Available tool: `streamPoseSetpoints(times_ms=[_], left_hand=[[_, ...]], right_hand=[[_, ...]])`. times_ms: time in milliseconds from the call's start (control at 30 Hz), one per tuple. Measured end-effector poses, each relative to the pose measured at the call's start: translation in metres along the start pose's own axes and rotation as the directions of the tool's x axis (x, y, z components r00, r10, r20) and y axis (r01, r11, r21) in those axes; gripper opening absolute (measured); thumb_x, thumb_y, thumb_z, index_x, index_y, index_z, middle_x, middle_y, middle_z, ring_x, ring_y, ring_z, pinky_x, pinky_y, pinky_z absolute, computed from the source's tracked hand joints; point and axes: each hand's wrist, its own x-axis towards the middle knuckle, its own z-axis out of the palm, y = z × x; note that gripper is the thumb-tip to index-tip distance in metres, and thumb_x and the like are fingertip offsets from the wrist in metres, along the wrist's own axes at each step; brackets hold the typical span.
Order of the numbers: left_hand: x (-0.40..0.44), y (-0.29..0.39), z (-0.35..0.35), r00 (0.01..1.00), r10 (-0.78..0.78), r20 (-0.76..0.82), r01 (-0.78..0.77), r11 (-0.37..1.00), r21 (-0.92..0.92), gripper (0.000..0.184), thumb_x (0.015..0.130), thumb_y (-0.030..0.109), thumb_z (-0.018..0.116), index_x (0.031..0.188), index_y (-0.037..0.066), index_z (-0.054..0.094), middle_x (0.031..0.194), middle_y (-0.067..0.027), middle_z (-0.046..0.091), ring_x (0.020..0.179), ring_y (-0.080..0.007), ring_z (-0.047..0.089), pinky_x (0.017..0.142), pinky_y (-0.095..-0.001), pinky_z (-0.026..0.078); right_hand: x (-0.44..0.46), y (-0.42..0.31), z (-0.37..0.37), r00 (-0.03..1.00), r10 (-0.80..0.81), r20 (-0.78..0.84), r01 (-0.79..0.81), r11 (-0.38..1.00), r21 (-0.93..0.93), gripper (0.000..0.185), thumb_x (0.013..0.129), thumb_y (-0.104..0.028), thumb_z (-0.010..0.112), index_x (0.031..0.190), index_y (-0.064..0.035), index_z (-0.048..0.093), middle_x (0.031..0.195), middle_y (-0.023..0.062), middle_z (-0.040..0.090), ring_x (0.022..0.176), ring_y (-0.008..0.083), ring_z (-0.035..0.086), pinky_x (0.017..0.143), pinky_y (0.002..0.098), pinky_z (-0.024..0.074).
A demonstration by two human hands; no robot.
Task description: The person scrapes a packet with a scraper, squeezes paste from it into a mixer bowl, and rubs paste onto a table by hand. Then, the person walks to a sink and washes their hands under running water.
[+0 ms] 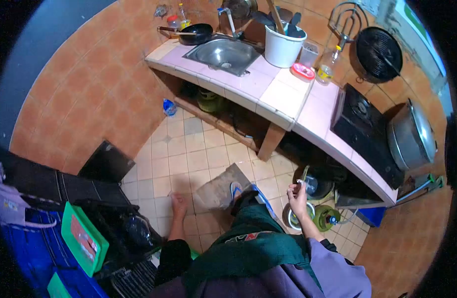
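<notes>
My right hand (298,199) is raised in front of the counter at my right, its fingers closed in a pinch. A small, thin, yellowish object with a pale end (305,173) sticks up from the fingertips; its kind is too small to tell. Below that hand are a pale round basin (292,218) and a green gas cylinder (328,218) on the floor. My left hand (178,202) hangs low over the floor tiles at my left, fingers loosely bent and slightly apart, with nothing visible in it.
The tiled counter (268,94) holds a steel sink (223,53), a black frying pan (196,34), a white utensil bucket (283,47), an oil bottle (328,67), a black stove (362,129) and a large pot (412,134). A green-framed box (84,238) is at left. A mat (221,186) lies underfoot.
</notes>
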Motion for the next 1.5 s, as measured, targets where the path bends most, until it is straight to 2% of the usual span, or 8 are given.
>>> streamPoseSetpoints(times_ms=[433,700,767,867,900,1167,1233,1500], left_hand=[[0.204,0.070,-0.041,0.908,-0.412,-0.079,0.282,0.740,-0.611,0.039,0.084,0.003,0.053,0.117,0.010,0.034,0.090,-0.0073,0.044,0.064,-0.0134,0.049,0.050,-0.0271,0.044],[0.484,0.343,-0.045,0.953,0.302,0.026,-0.292,0.937,-0.193,0.045,0.088,0.017,0.057,0.126,0.002,0.038,0.110,-0.0120,0.052,0.097,-0.0170,0.052,0.079,-0.0288,0.046],[0.544,0.427,-0.019,0.821,0.554,0.139,-0.510,0.820,-0.262,0.038,0.089,0.018,0.056,0.121,0.001,0.044,0.112,-0.0143,0.053,0.103,-0.0238,0.052,0.088,-0.0347,0.043],[0.627,0.536,0.038,0.110,0.991,0.078,-0.989,0.117,-0.089,0.029,0.088,0.009,0.054,0.114,0.000,0.046,0.115,-0.0194,0.052,0.109,-0.0326,0.051,0.088,-0.0346,0.042],[0.625,0.573,0.063,0.585,0.769,0.256,-0.651,0.634,-0.418,0.038,0.087,0.009,0.055,0.120,0.000,0.041,0.117,-0.0222,0.052,0.110,-0.0345,0.052,0.089,-0.0353,0.043],[0.636,0.769,0.184,0.323,0.897,0.301,-0.936,0.349,-0.037,0.041,0.089,0.016,0.049,0.125,0.003,0.034,0.108,-0.0249,0.054,0.103,-0.0406,0.051,0.089,-0.0466,0.041],[0.656,0.785,0.223,0.052,0.996,-0.066,-0.997,0.056,0.058,0.042,0.089,0.017,0.048,0.126,0.005,0.035,0.106,-0.0205,0.055,0.105,-0.0372,0.049,0.088,-0.0452,0.041],[0.692,0.822,0.251,0.079,0.934,0.349,-0.982,0.012,0.190,0.040,0.091,0.018,0.045,0.127,0.006,0.038,0.102,-0.0161,0.056,0.096,-0.0340,0.054,0.079,-0.0435,0.046]], right_hand=[[0.361,-0.210,0.252,0.925,-0.224,0.306,0.194,0.973,0.125,0.035,0.083,-0.003,0.057,0.110,-0.0031,0.035,0.090,0.0120,0.055,0.072,0.0197,0.058,0.060,0.0302,0.0479],[0.409,-0.222,0.362,0.985,-0.026,0.170,0.002,0.990,0.140,0.040,0.082,-0.004,0.058,0.115,-0.0023,0.034,0.092,0.0170,0.055,0.066,0.0257,0.057,0.057,0.0337,0.0474],[0.417,-0.229,0.381,0.995,0.025,0.102,-0.038,0.990,0.134,0.041,0.083,-0.006,0.059,0.114,-0.0021,0.034,0.096,0.0150,0.055,0.065,0.0218,0.056,0.055,0.0311,0.0474],[0.442,-0.233,0.402,0.996,0.057,0.061,-0.065,0.989,0.135,0.039,0.083,-0.005,0.060,0.113,-0.0009,0.036,0.099,0.0148,0.055,0.069,0.0213,0.058,0.056,0.0311,0.0484],[0.451,-0.235,0.408,0.997,0.062,0.035,-0.067,0.986,0.153,0.038,0.082,-0.005,0.060,0.112,-0.0007,0.037,0.099,0.0144,0.055,0.071,0.0211,0.058,0.057,0.0312,0.0486],[0.575,-0.246,0.415,0.958,0.284,-0.048,-0.171,0.694,0.700,0.032,0.088,-0.001,0.051,0.117,-0.0060,0.039,0.103,0.0099,0.055,0.082,0.0180,0.058,0.070,0.0312,0.0497],[0.616,-0.238,0.416,0.968,0.248,-0.028,-0.145,0.650,0.746,0.031,0.089,-0.003,0.051,0.117,-0.0076,0.039,0.105,0.0099,0.055,0.085,0.0190,0.059,0.069,0.0311,0.0496],[0.749,-0.246,0.419,0.877,0.480,-0.025,-0.260,0.516,0.816,0.031,0.089,-0.007,0.051,0.115,-0.0075,0.036,0.099,0.0105,0.054,0.084,0.0215,0.058,0.072,0.0349,0.0484]])
